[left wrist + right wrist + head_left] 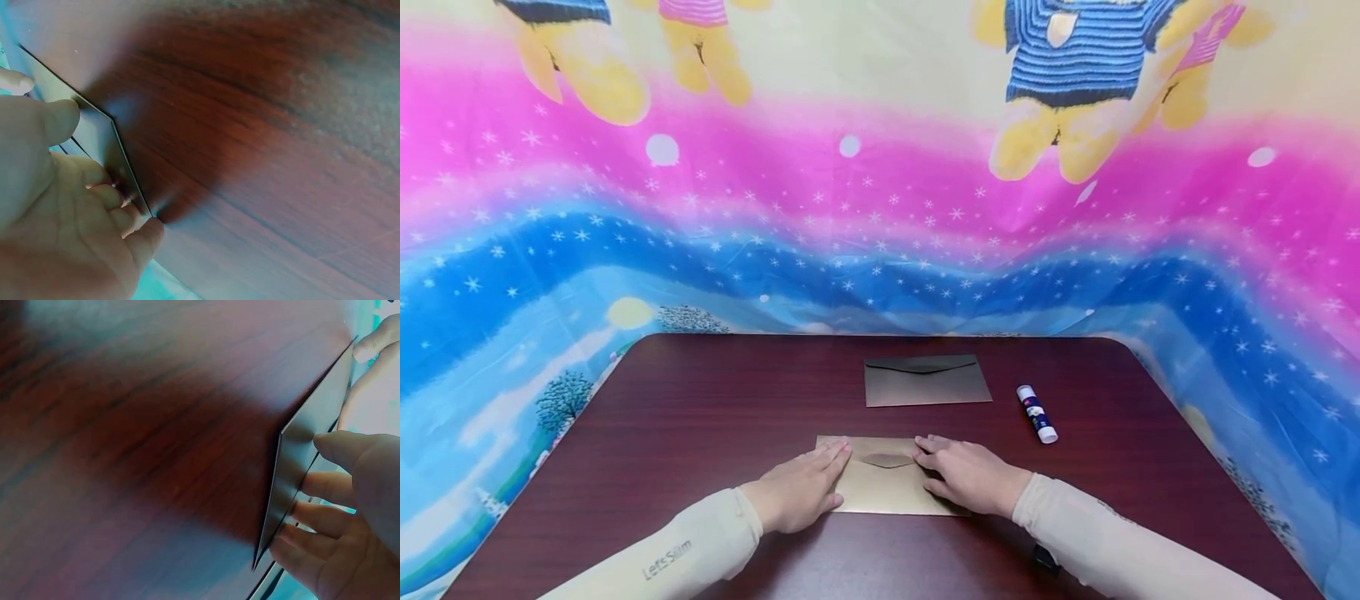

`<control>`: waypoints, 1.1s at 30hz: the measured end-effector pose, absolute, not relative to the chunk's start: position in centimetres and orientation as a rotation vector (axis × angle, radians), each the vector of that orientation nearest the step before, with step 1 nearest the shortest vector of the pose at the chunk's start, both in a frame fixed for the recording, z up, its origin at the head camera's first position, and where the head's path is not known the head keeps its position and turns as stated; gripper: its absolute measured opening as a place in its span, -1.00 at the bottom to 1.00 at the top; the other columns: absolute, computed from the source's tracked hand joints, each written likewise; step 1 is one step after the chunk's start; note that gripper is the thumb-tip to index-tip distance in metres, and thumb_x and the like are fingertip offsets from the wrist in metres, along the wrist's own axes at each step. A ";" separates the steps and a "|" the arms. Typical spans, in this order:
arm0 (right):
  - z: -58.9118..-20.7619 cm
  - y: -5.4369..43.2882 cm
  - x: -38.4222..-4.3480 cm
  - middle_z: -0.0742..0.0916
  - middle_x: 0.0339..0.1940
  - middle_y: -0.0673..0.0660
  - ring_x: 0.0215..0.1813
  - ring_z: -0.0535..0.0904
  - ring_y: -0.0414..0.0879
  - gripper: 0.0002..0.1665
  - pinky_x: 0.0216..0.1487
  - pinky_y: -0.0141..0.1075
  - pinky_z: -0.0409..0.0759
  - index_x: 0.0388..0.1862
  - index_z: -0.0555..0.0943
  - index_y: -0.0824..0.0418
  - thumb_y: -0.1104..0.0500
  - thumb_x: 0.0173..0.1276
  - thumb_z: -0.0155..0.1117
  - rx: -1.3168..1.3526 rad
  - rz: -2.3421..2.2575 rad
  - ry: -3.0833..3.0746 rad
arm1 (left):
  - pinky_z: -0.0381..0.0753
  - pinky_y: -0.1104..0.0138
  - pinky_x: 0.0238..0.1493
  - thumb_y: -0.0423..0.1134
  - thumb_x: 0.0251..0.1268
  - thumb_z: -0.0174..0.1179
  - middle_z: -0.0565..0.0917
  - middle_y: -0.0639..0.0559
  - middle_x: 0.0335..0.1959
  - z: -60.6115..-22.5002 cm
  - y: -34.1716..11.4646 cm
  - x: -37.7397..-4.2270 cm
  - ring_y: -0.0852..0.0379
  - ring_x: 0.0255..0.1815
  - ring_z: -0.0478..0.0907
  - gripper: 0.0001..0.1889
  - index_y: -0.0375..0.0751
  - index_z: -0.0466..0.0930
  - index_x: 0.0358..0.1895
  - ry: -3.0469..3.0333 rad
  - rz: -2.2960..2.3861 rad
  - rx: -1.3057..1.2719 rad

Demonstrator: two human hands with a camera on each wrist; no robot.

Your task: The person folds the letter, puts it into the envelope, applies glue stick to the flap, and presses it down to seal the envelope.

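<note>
A gold envelope [887,493] lies flat on the table with its pointed flap [886,459] folded down. My left hand [799,490] rests on the envelope's left end, fingers fairly straight. On its right end lies my right hand [973,477], fingers spread and slightly bent. In the left wrist view, the left thumb [61,120] touches the envelope near its edge. The right wrist view has the right thumb [337,449] and fingertips against the envelope's surface. Parts of both flap sides are hidden under the fingers.
Behind the gold envelope lies a darker grey-brown envelope [928,387] with its flap down. A glue stick [1037,414] with white ends lies to the right. The dark red wooden table [737,392] stands against a colourful printed cloth [880,233].
</note>
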State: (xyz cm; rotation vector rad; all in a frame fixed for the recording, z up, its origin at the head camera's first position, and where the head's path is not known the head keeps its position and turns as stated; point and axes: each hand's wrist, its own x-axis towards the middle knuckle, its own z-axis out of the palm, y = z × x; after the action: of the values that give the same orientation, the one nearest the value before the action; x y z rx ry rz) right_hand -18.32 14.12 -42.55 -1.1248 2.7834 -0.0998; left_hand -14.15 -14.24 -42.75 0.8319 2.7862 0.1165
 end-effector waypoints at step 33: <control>-43.3 8.3 -16.2 0.29 0.64 0.19 0.65 0.20 0.05 0.01 0.57 -0.02 0.28 0.60 0.18 0.25 -0.40 0.46 0.04 -1.141 -0.082 2.699 | 0.26 0.02 0.56 0.01 0.50 0.10 0.19 -0.15 0.62 -42.8 -14.3 -14.1 -0.08 0.63 0.18 -0.28 -0.31 0.17 0.56 2.807 0.094 0.811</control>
State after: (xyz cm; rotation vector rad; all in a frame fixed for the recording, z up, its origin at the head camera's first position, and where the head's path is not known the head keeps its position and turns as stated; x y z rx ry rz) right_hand -16.16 8.31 -43.30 -1.1413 2.6988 -0.0823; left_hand -14.14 -14.30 -42.85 0.8110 2.8066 0.0937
